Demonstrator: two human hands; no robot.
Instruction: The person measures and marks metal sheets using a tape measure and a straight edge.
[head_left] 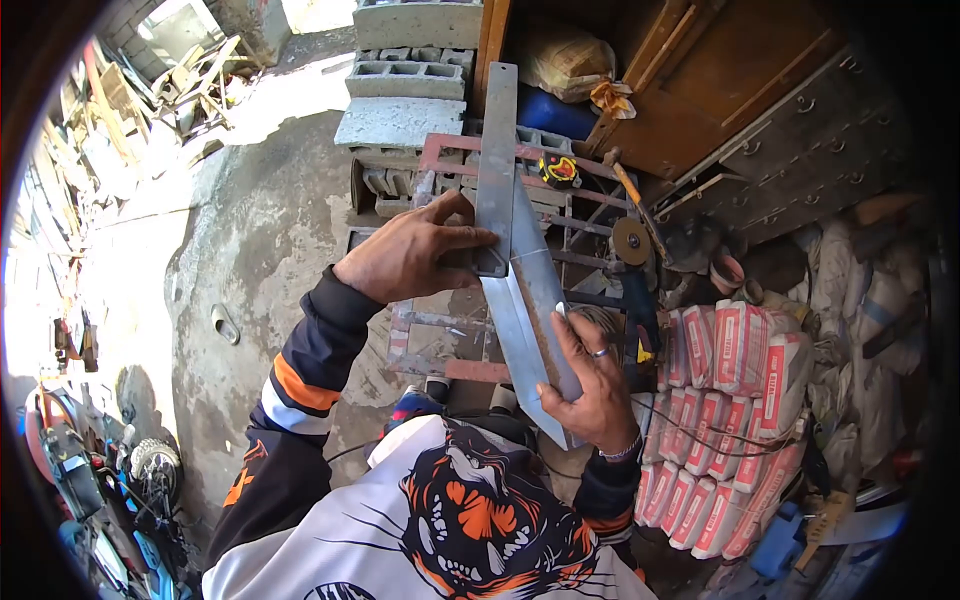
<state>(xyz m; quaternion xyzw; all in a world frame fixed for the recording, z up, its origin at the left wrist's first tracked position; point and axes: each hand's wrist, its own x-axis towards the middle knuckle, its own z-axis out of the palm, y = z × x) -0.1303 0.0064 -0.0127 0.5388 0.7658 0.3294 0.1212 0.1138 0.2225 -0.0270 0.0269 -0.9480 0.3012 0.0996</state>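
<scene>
My left hand pinches the lower end of a flat grey metal bar with a small hole at its far end. The bar lies against the upper part of a long folded sheet-metal piece, where a thin pale line crosses the surface. Lower down, my right hand grips this sheet-metal piece by its right side, thumb on its face. A small white tip shows by the right index finger; what it belongs to is hidden. Beneath both hands stands a worn reddish metal frame.
On the frame lie a yellow-and-black tape measure and an angle grinder with its disc facing up. A hammer rests beside them. Concrete blocks stand behind, stacked red-and-white bags to the right, a motorbike at lower left.
</scene>
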